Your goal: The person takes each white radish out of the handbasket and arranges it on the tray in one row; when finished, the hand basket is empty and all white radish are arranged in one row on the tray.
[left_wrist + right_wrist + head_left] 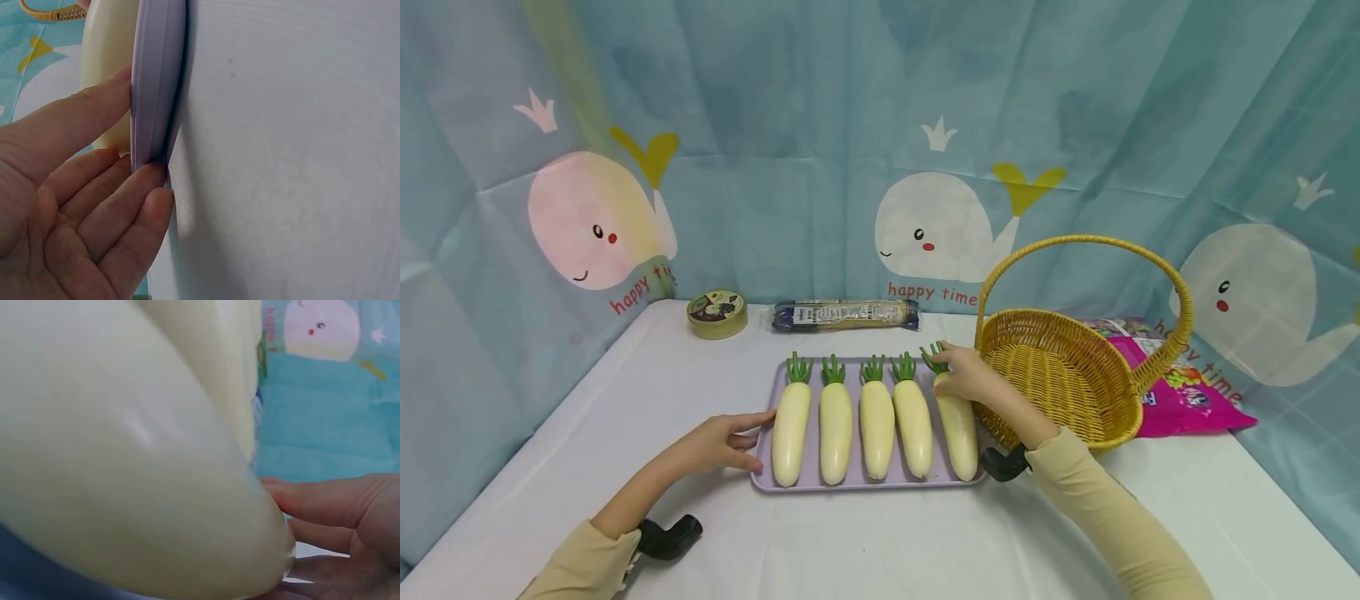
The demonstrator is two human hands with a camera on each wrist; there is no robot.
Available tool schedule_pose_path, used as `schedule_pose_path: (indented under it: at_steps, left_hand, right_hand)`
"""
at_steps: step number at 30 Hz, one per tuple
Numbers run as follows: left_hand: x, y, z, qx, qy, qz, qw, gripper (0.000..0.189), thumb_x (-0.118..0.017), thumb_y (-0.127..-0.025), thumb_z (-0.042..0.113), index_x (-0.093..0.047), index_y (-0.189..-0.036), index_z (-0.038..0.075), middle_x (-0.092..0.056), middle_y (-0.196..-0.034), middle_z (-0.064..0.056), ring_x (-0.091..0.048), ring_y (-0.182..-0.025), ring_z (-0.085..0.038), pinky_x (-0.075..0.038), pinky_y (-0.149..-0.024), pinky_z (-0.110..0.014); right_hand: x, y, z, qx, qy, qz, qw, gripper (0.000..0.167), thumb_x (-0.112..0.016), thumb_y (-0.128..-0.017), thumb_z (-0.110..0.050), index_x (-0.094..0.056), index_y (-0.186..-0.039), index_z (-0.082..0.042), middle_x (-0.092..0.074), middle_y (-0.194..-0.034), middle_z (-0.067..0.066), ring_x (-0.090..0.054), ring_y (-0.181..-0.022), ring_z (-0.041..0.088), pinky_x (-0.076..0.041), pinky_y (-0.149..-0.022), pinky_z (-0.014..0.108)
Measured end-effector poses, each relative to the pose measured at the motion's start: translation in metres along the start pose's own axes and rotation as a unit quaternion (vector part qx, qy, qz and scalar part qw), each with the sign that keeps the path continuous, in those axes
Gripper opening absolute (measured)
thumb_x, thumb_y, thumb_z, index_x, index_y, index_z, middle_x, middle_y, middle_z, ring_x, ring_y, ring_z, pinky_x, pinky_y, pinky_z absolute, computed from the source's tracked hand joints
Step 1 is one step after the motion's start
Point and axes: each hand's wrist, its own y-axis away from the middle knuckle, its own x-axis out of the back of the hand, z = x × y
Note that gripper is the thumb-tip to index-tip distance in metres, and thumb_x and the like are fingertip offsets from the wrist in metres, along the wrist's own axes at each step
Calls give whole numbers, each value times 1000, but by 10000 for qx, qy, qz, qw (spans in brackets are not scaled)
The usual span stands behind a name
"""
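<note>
Several white radishes with green tops lie side by side on a pale purple tray [880,487]. My right hand [967,375] grips the rightmost radish [958,433] around its upper end, just below the green leaves. In the right wrist view, the thumb and fingers [319,499] curl about the end of that radish [144,462]. At the tray's left edge, my left hand [718,444] rests with extended fingers beside the leftmost radish [791,433]. The left wrist view has its thumb and fingertips touching the tray's rim [156,81].
A yellow wicker basket [1045,400] with a tall handle stands right of the tray, close to my right forearm. Behind it lies a pink packet [1195,408]. A round tin [717,314] and a long clear-wrapped package [846,315] sit at the back, before a blue whale-print curtain [790,150].
</note>
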Motion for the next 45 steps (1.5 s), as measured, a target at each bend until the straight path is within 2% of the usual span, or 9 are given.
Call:
schedule_pose_path:
  at_steps: [3, 7, 9, 11, 13, 17, 29, 36, 45]
  left_hand:
    - [-1, 0, 0, -64, 5, -21, 10000, 79, -75, -72, 22, -33, -133, -8, -29, -133, -33, -45, -109, -43, -47, -84, -37]
    - [-1, -1, 1, -46, 0, -40, 10000, 80, -75, -72, 22, -33, -134, -8, -28, -133, -33, -45, -110, -43, -47, -84, -36]
    - [0, 0, 2, 1, 16, -31, 10000, 80, -75, -72, 21, -33, -134, -7, -28, -134, -32, -45, -110, -42, -47, -84, -36]
    - [0, 0, 2, 15, 23, -27, 10000, 80, -75, -72, 21, -33, -134, -7, -28, -133, -32, -45, -109, -43, -47, -84, -36]
    - [0, 0, 2, -1, 16, -33, 10000, 79, -75, -72, 21, -33, -133, -8, -28, -133, -32, -45, -109, -43, -47, -84, -37]
    - [0, 0, 1, -37, 55, -60, 10000, 79, -74, -73, 20, -33, -133, -9, -28, -133, -33, -44, -109, -43, -47, -84, -37]
    - [1, -1, -3, 3, 2, -27, 10000, 79, -74, -73, 23, -34, -134, -7, -29, -134, -31, -45, -109, -42, -46, -84, -38]
    - [2, -1, -1, 31, 51, -34, 10000, 79, -74, -73, 23, -33, -134, -6, -29, -134, -30, -45, -109, -42, -46, -85, -39]
    - [2, 0, -1, 11, 2, -33, 10000, 79, -74, -73, 23, -34, -134, -7, -29, -134, -31, -45, -109, -42, -46, -84, -38]
  right_hand:
    - [-5, -3, 1, -143, 117, -77, 9998, 49, -71, -76, -7, -54, -120, 4, -30, -135, 29, -37, -117, 42, -48, -74, 32]
    - [-11, -5, 1, -316, 168, -142, 9993, 46, -67, -79, -7, -53, -121, 4, -30, -135, 29, -46, -109, 40, -45, -58, 28]
    - [-13, -5, 1, -360, 213, -126, 9990, 45, -67, -79, -6, -53, -121, 5, -30, -135, 29, -46, -108, 40, -47, -59, 29]
    - [-14, -6, 0, -350, 316, -79, 9989, 44, -66, -79, -5, -53, -120, 5, -32, -134, 29, -45, -110, 40, -50, -69, 34]
    - [-15, -7, 0, -305, 476, -60, 9984, 43, -66, -80, -6, -54, -120, 5, -38, -131, 28, -38, -117, 40, -47, -84, 40]
    - [-17, -8, 1, -226, 599, -105, 9979, 39, -65, -81, -6, -56, -117, 5, -48, -123, 25, -35, -120, 39, -38, -94, 46]
    - [-19, -6, 4, 7, 560, -87, 9984, 34, -60, -82, 0, -57, -115, 8, -53, -117, 25, -32, -121, 42, -37, -94, 48]
    - [-22, -9, 5, -158, 461, -29, 9988, 35, -59, -82, 1, -56, -116, 7, -50, -120, 25, -29, -123, 40, -39, -92, 46]
    - [-22, -7, 5, -166, 394, -93, 9990, 37, -56, -85, 0, -51, -121, 7, -43, -127, 27, -25, -124, 41, -40, -91, 47]
